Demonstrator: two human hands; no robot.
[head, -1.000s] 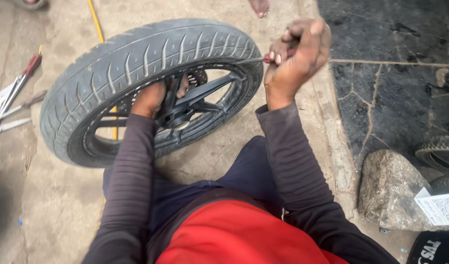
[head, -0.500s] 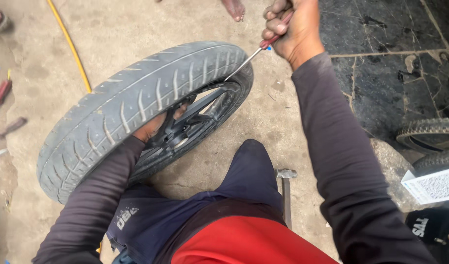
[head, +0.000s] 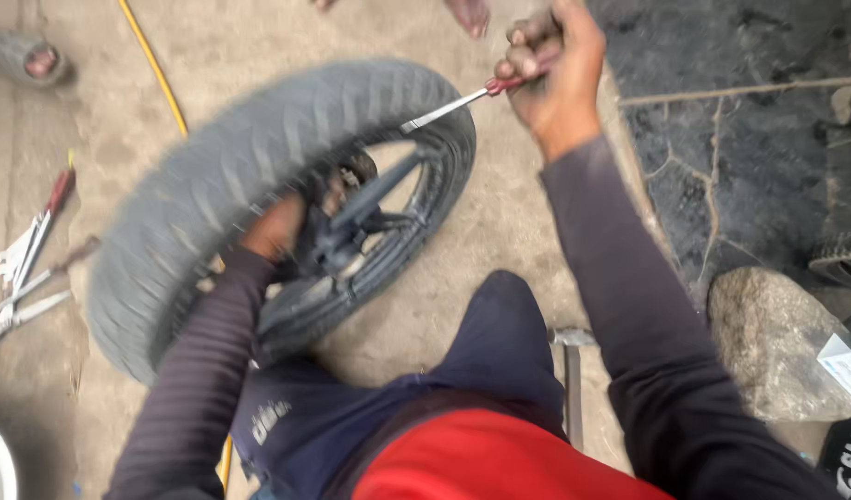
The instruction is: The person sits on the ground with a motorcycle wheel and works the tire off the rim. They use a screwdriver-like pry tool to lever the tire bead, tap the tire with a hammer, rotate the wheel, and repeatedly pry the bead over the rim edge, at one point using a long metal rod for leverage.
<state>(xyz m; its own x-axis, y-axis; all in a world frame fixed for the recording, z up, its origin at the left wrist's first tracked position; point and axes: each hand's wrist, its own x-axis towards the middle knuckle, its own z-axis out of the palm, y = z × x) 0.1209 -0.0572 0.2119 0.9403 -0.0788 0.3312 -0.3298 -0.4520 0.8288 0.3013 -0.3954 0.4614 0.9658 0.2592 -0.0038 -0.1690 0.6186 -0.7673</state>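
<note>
Right hand (head: 555, 69) clenched on red screwdriver handle (head: 507, 85); shaft tip meets the tyre (head: 259, 176) at the rim edge. Left hand (head: 275, 227) grips the wheel hub (head: 337, 245), partly hidden by tyre.

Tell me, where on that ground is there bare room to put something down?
Bare concrete lies above the tyre, between the yellow hose and the right hand, and again between the tyre and the dark stone paving. The left edge is crowded with hand tools; the lower right holds a rock. The left hand is inside the wheel.
</note>
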